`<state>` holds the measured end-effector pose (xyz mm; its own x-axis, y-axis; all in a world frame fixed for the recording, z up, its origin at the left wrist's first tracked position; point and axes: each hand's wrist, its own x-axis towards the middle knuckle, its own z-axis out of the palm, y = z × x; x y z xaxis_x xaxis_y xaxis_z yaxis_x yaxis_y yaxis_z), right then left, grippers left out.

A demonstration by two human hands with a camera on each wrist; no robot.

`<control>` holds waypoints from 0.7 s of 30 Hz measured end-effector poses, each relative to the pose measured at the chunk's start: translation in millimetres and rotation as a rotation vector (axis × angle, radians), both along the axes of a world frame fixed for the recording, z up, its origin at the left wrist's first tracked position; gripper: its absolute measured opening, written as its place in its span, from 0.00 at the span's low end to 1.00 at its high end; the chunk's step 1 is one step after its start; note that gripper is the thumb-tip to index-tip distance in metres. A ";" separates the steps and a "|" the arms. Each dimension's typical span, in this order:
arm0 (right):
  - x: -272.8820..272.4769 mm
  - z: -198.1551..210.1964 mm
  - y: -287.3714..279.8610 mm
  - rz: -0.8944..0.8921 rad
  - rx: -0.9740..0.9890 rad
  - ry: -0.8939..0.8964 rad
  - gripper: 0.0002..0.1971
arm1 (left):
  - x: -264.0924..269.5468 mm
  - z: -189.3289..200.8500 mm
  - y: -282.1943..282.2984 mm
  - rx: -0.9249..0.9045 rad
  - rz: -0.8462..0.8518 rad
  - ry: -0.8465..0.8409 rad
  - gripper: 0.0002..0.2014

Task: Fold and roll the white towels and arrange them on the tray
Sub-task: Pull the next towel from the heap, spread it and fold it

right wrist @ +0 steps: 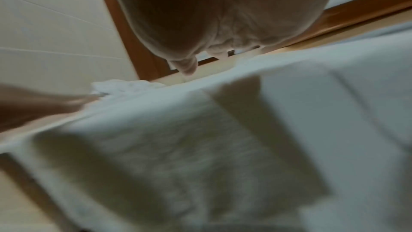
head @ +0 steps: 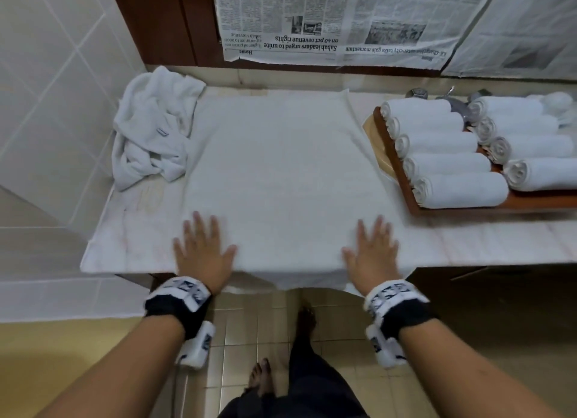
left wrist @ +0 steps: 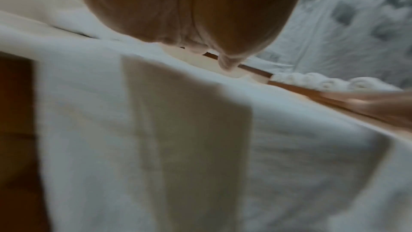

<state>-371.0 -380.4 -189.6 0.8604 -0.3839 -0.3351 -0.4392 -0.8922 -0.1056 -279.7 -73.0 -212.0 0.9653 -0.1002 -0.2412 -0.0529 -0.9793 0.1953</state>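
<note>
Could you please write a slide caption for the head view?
Both hands, left hand and right hand, press a spread towel flat beside the tray.

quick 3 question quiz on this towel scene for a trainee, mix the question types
1. True or false: both hands lie flat on the spread towel.
2. Which side of the spread towel is the tray on? A) left B) right
3. Fill in: the crumpled pile lies to the ___ of the spread towel.

Key
1. True: left hand and right hand press it flat.
2. B
3. left
</note>
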 end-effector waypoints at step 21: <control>-4.2 -9.2 81.2 0.335 0.162 -0.043 0.34 | -32.2 2.6 -48.6 -0.010 -0.422 0.082 0.31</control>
<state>-375.2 -299.2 -198.8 0.9438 -0.0239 -0.3296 -0.1181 -0.9559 -0.2689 -311.9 -121.6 -209.4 0.8168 -0.4851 -0.3124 -0.4325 -0.8731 0.2249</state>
